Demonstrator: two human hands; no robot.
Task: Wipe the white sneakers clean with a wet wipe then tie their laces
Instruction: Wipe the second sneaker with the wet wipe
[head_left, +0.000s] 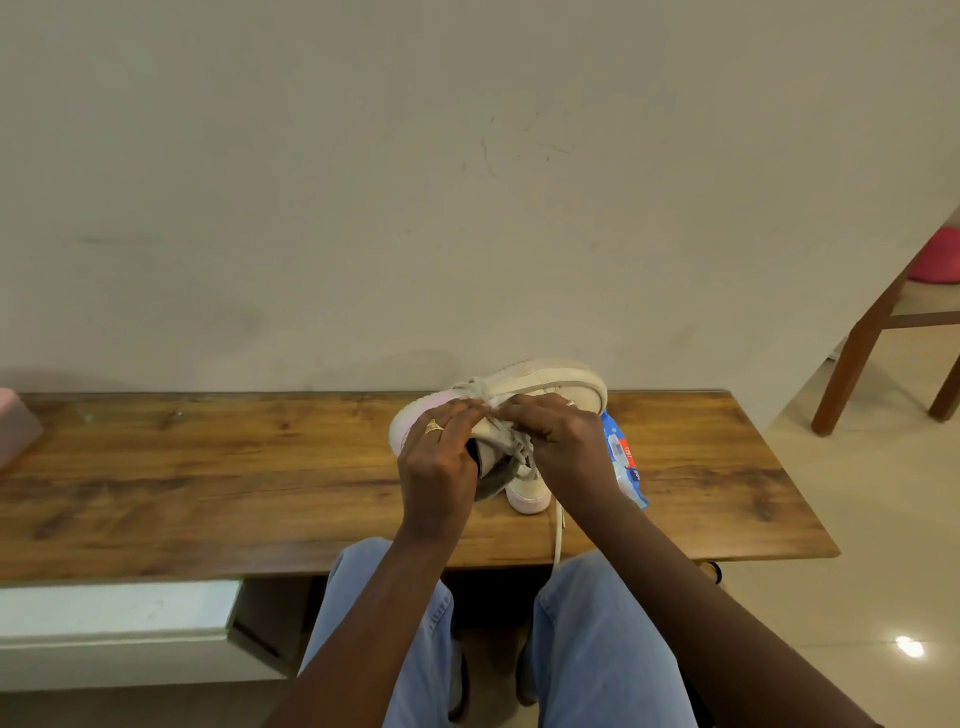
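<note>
The long wooden counter (208, 478) has lots of bare room on its left side. The white sneakers (550, 384) sit near its back edge by the wall, with the blue wipe pack (623, 457) just beside them. The left hand (441, 457) and right hand (566, 441) pinch a lace (559, 530), whose loose end hangs over the front edge.

2 hands: left hand (436, 462), right hand (563, 447). 2 sneakers (550, 382), 1 wipes pkt (621, 457), 1 table (208, 483), 2 rings (434, 427).
</note>
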